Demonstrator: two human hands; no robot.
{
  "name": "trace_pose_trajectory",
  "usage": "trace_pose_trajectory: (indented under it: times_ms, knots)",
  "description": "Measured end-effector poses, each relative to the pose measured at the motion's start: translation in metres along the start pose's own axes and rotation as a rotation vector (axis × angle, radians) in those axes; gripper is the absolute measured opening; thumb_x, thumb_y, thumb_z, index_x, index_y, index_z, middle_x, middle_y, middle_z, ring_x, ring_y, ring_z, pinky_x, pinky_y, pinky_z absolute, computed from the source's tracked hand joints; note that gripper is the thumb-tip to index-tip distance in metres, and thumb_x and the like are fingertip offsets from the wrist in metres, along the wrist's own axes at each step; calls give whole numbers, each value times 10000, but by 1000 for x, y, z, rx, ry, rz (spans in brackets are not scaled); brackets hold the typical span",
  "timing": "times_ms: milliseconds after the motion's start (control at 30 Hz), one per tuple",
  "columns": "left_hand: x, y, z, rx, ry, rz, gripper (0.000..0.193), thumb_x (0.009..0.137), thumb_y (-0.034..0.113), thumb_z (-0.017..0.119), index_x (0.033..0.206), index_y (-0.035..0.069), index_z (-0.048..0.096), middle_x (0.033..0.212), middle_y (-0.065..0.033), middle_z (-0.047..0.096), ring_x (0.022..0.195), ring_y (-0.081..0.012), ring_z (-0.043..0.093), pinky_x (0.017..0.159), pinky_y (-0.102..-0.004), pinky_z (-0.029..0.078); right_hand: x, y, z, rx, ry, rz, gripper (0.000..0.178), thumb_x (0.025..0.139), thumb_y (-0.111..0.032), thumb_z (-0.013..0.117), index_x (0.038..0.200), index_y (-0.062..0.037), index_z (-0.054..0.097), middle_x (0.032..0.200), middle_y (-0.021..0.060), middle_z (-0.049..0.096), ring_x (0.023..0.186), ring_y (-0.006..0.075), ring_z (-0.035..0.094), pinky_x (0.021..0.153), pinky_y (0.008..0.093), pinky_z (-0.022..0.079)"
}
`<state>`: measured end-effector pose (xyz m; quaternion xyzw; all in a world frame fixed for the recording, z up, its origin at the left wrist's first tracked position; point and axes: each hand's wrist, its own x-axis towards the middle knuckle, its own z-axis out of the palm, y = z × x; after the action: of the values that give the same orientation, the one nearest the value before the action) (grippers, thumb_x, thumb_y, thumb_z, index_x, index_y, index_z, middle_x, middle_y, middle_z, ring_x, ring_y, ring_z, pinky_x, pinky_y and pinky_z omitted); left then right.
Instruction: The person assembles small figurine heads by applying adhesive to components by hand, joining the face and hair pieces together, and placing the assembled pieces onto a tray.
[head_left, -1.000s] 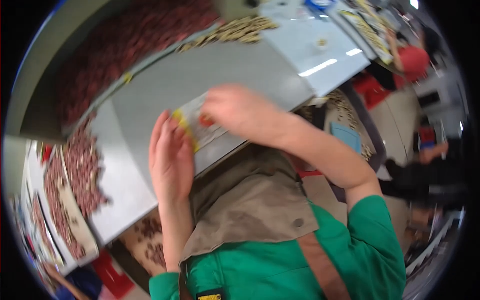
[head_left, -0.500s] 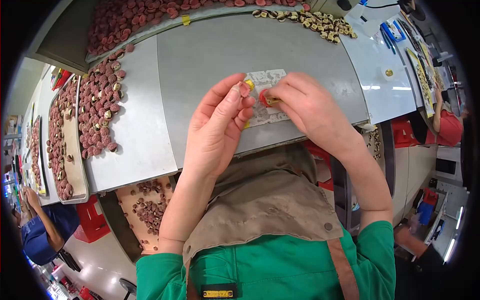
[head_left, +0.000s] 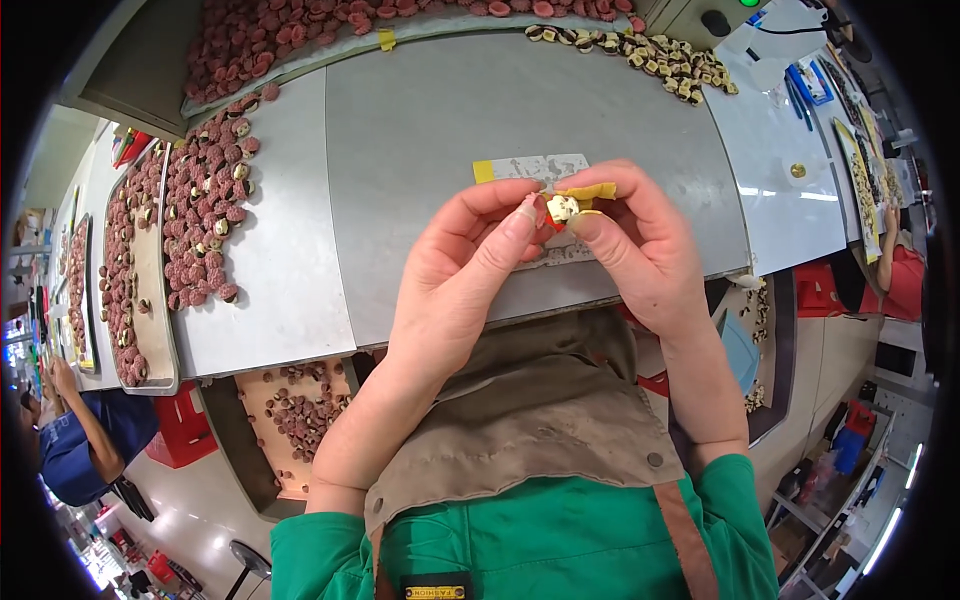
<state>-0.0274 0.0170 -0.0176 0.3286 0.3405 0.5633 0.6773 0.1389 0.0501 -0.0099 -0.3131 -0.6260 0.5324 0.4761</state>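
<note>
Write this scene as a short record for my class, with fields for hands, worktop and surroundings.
Left hand: pinches a pink piece
Right hand: holds a cream, dark-speckled piece
Gap between pieces: too small to tell
Worktop: grey, with a patterned sheet under the hands
Left side: many pink pieces beside a tray
Far right: cream-and-dark pieces

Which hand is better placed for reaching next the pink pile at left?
Probably the left hand: it is nearer to the pink pile than the right hand, which holds a cream piece. The left pinches a pink shell, so it may need freeing first.
</note>
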Motion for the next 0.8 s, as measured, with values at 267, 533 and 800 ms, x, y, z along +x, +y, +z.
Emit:
trace_pose_trajectory:
  times_ms: [267,533,800]
  knots:
    - [2,-14,-2,142,30,221,254,906,62,579,1147,-11,545,1083,-58,590,987,-114,564,854,-248,472,3,7,2,-415,-10,-248,181,851,-45,616,1027,-25,580,973,88,577,861,187,602,750,283,518]
    - [5,1,-2,87,-15,55,335,885,33,589,1207,6,498,1034,-69,567,957,-107,563,839,-241,470,5,13,8,-553,80,-450,317,807,-151,697,1080,-48,573,1022,76,550,917,222,555,813,301,460]
    - [2,-10,13,332,-40,235,574,811,-50,598,1322,14,345,1023,-79,580,944,-124,566,843,-254,463,6,23,-1,-574,-10,-434,326,680,-70,766,982,-82,643,991,69,563,877,191,572,681,273,513]
